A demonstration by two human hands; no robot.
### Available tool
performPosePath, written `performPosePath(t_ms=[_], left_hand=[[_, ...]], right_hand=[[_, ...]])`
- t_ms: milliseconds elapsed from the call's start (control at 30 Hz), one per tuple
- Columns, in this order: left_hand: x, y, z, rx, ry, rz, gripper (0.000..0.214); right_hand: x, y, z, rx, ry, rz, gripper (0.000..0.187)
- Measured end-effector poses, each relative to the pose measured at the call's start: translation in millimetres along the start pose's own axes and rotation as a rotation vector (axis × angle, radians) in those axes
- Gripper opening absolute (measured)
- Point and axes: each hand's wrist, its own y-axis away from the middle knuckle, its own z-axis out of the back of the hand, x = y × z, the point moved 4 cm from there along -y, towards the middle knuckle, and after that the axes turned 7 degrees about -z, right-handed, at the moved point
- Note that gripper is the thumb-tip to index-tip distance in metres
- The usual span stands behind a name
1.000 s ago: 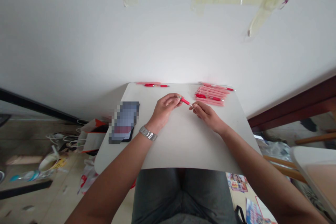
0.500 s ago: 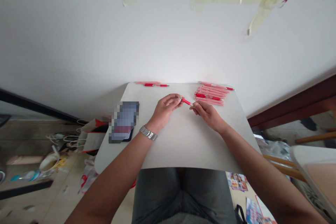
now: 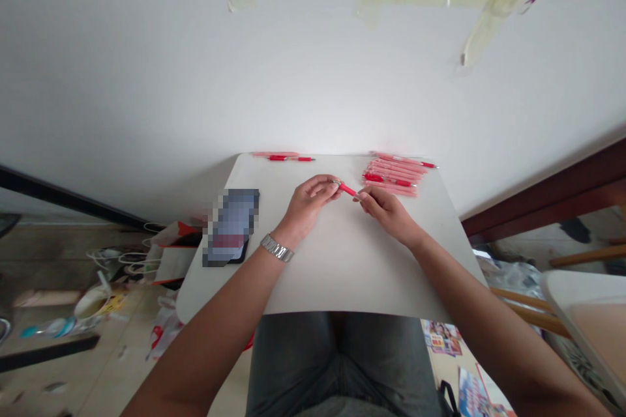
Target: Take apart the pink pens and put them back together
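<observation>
Between my two hands, above the white table (image 3: 337, 273), is a red pen (image 3: 348, 189). The fingers of my left hand (image 3: 310, 202) are closed round its upper-left end, where a bit of shiny metal shows. At the lower-right end, my right hand (image 3: 384, 212) pinches a thin, pale part; the fingers hide most of it. A pile of pale red pens or tubes (image 3: 398, 169) lies beyond my right hand, with a brighter red pen (image 3: 388, 180) on it. Past my left hand, another red pen (image 3: 292, 158) lies by the table's back edge.
A phone (image 3: 232, 225), partly blurred out, lies at the table's left side. The wall (image 3: 313, 78) rises directly behind the table. On the floor at left are a bag (image 3: 176, 254), cables and a bottle (image 3: 53, 327). A chair (image 3: 587, 300) stands at right.
Almost nothing has moved. The right hand's pinch is slightly closer to the red grip, and less of the thin pale part shows between the hands.
</observation>
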Motion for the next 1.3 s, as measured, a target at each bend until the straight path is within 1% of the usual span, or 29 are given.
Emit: performPosePath(t_ms=[133, 200, 267, 333, 433, 533, 567, 633, 733, 800, 867, 933, 1000, 1067, 1133, 1200, 1300], left_hand=[[-2.8, 0.4, -0.7, -0.014, -0.014, -0.007, 0.03], [-2.9, 0.2, -0.4, -0.017, -0.016, -0.006, 0.029], [-2.6, -0.1, -0.1, -0.019, -0.008, -0.006, 0.03], [-2.7, -0.6, -0.1, -0.019, 0.003, -0.009, 0.03], [-3.9, -1.2, 0.3, -0.035, 0.006, -0.022, 0.029], [-4.7, -1.5, 0.9, -0.056, -0.007, -0.03, 0.03], [-4.8, -1.5, 1.0, -0.058, -0.01, -0.031, 0.03], [-4.7, -1.5, 1.0, -0.054, -0.009, -0.035, 0.03], [-4.7, -1.9, 1.2, -0.049, 0.006, -0.045, 0.028], [-4.7, -2.4, 1.9, -0.062, 0.02, -0.05, 0.028], [-4.6, -3.0, 3.0, -0.08, 0.032, -0.054, 0.029], [-4.4, -3.4, 3.9, -0.092, 0.038, -0.059, 0.028], [-4.2, -3.6, 4.4, -0.09, 0.038, -0.066, 0.028], [-4.2, -3.6, 4.5, -0.081, 0.034, -0.073, 0.027], [-4.0, -3.7, 4.7, -0.077, 0.03, -0.075, 0.028], [-3.3, -4.3, 5.6, -0.088, 0.03, -0.068, 0.028], [-2.5, -5.2, 7.6, -0.118, 0.039, -0.06, 0.029]], right_hand=[[-5.4, -0.8, 1.2, -0.047, -0.055, 0.002, 0.043], [-5.3, -0.4, 0.9, -0.016, -0.024, -0.009, 0.04], [-3.1, 0.4, -0.3, 0.034, 0.016, -0.012, 0.043], [-1.2, 0.8, -1.1, 0.053, 0.021, -0.007, 0.045], [-2.3, 0.0, -0.6, 0.012, -0.024, 0.006, 0.039], [-5.6, -0.9, 1.7, -0.049, -0.045, -0.008, 0.042], [-5.9, -0.8, 1.7, -0.042, -0.038, -0.016, 0.042], [-4.7, 0.1, -0.4, 0.028, -0.021, -0.027, 0.042], [-2.3, 1.8, -3.5, 0.096, -0.022, -0.029, 0.048], [-2.8, 1.7, -3.8, 0.074, -0.028, -0.02, 0.045], [-4.7, 0.8, -2.6, 0.02, -0.025, 0.0, 0.04], [-6.1, -0.1, -0.7, -0.027, -0.027, 0.018, 0.04], [-5.6, -0.3, -0.4, -0.016, -0.031, 0.025, 0.038], [-3.9, 0.2, -1.7, 0.033, -0.019, 0.013, 0.043], [-2.7, 0.9, -2.5, 0.057, -0.016, -0.01, 0.047], [-3.0, 1.0, -2.6, 0.047, -0.043, -0.021, 0.045], [-6.1, 0.2, -1.4, -0.004, -0.062, -0.011, 0.041]])
